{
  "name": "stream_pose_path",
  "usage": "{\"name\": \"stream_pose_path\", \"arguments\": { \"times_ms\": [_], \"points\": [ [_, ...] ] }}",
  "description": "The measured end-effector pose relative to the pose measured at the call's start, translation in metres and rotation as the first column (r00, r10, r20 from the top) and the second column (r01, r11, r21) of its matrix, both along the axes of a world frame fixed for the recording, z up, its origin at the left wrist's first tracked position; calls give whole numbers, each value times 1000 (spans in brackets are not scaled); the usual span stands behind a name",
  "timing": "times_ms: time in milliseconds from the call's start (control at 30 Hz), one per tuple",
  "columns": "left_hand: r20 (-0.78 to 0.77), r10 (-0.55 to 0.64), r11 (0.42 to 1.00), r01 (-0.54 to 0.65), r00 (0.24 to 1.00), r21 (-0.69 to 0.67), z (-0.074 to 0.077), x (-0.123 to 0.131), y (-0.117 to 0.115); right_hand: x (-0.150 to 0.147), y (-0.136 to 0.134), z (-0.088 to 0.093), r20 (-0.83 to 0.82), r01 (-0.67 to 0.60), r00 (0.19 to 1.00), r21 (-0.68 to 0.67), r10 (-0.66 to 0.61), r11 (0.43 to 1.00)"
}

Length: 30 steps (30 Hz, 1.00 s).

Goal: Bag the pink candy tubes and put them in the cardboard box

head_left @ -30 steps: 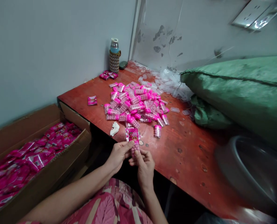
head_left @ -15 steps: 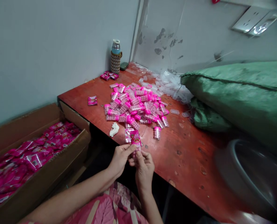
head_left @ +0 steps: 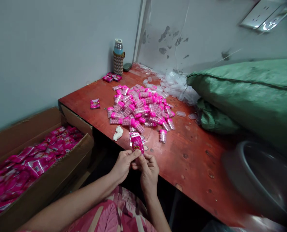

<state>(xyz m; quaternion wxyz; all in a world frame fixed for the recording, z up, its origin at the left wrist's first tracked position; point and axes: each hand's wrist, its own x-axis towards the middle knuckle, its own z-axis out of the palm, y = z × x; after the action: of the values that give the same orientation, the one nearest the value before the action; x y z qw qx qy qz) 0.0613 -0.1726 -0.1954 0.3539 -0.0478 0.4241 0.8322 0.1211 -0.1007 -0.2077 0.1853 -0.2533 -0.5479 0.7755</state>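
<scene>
Between both hands, at the table's near edge, is a pink printed packet point(head_left: 137, 142). My left hand point(head_left: 124, 163) pinches its lower end with the thumb on top. My right hand point(head_left: 148, 169) is closed on the same lower end, its thumb beside the left one; the fingertips underneath are partly hidden. Just behind the packet lie white-and-pink printed pieces point(head_left: 131, 135) on the table. Farther back spreads a heap of small clear bottles point(head_left: 140, 104) with pink caps and pale pink beads inside. One such bottle point(head_left: 162, 136) stands apart to the right.
A cardboard box point(head_left: 78, 154) full of pink packets is at the left. On the red table point(head_left: 194, 161) are a white crumpled scrap point(head_left: 118, 133), a flask point(head_left: 118, 58), clear plastic pieces point(head_left: 174, 85), a green sack point(head_left: 244, 87) and a grey basin point(head_left: 242, 170).
The packet has turned in my fingers and now tilts to the left, with its beaded part no longer showing. Both hands stay almost in place; the view has shifted slightly.
</scene>
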Motion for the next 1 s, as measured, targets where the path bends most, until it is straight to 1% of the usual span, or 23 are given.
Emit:
{"name": "stream_pose_path", "arguments": {
  "times_ms": [67,133,267,333,400,433,467,533,567,600,633,667,700,733,767,800,833,867,900,933,1000],
  "points": [
    [-9,26,1000,-26,1000,-6,1,-4,-3,2,1,-1,-27,-81,996,-41,80,996],
    [-14,43,999,-43,999,-5,-1,-4,-5,3,1,-3,-42,-125,992,-61,123,990],
    [-29,25,1000,-25,999,-6,-5,5,-10,-3,-3,-7,-12,-73,997,-59,72,996],
    [-36,60,998,-60,998,-2,-2,6,-18,-8,-7,-4,-9,-96,995,-62,96,993],
    [-40,167,986,-166,985,24,3,0,-34,-10,-8,1,-16,-138,990,-59,137,989],
    [-49,251,968,-249,967,41,7,-7,-44,-11,-8,3,-19,-144,990,-53,143,988],
    [-74,351,936,-348,933,60,9,-14,-55,-10,-6,4,-19,-139,990,-40,139,989],
    [-169,546,836,-546,820,53,11,-29,-72,-8,-1,5,-16,-110,994,-9,110,994],
    [-235,579,806,-591,781,23,10,-35,-77,-7,3,3,-13,-98,995,7,98,995],
    [-326,564,796,-604,759,-28,7,-40,-78,-6,6,2,-11,-92,996,21,92,996],
    [-451,489,802,-588,747,-104,3,-44,-76,-6,9,0,-8,-93,996,33,93,995],
    [-587,360,809,-555,726,-191,-1,-46,-70,-5,10,-1,-5,-98,995,44,98,994],
    [-714,185,804,-523,675,-285,-6,-48,-61,-5,11,-2,-2,-107,994,54,107,993],
    [-813,-4,784,-503,582,-363,-12,-50,-51,-5,11,-3,1,-116,993,64,117,991],
    [-870,-161,759,-505,467,-411,-16,-51,-40,-5,11,-3,6,-124,992,73,124,990],
    [-890,-284,731,-520,358,-442,-21,-52,-30,-5,11,-3,13,-129,992,79,128,989],
    [-885,-375,700,-541,276,-465,-25,-54,-20,-5,11,-2,20,-131,991,84,130,988],
    [-872,-437,672,-565,219,-478,-28,-55,-13,-5,11,-2,27,-128,992,90,126,988],
    [-858,-478,646,-587,187,-488,-31,-56,-8,-4,12,-2,35,-126,992,98,124,987],
    [-847,-502,626,-603,173,-494,-34,-57,-5,-4,13,-2,43,-126,992,107,122,986],
    [-843,-512,613,-617,166,-494,-38,-59,-2,-4,17,-3,54,-128,991,130,122,983]
  ]
}}
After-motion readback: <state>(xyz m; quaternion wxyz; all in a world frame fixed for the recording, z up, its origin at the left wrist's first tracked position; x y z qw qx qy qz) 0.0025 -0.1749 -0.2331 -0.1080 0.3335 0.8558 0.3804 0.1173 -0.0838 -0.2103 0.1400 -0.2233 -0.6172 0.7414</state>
